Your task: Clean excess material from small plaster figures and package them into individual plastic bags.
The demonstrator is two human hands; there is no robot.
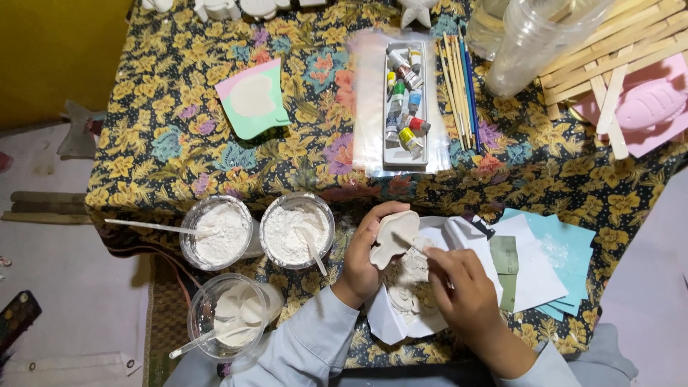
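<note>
My left hand (362, 258) holds a pale plaster cast (393, 236) shaped like a rounded figure, tilted up over a sheet of white paper (459, 236). My right hand (462, 290) pinches a thin tool (414, 244) whose tip touches the cast's edge. Plaster scrapings and crumbs (408, 287) lie on the paper under both hands.
Three clear cups stand at the left: two of white powder (218, 233) (295, 231) with spoons, one of wet plaster (233, 315). Further back are a paint tube tray (405, 107), brushes (459, 89), a green mould sheet (252, 100), wooden sticks (609, 64), a pink mould (648, 107). Blue and white papers (552, 258) lie right.
</note>
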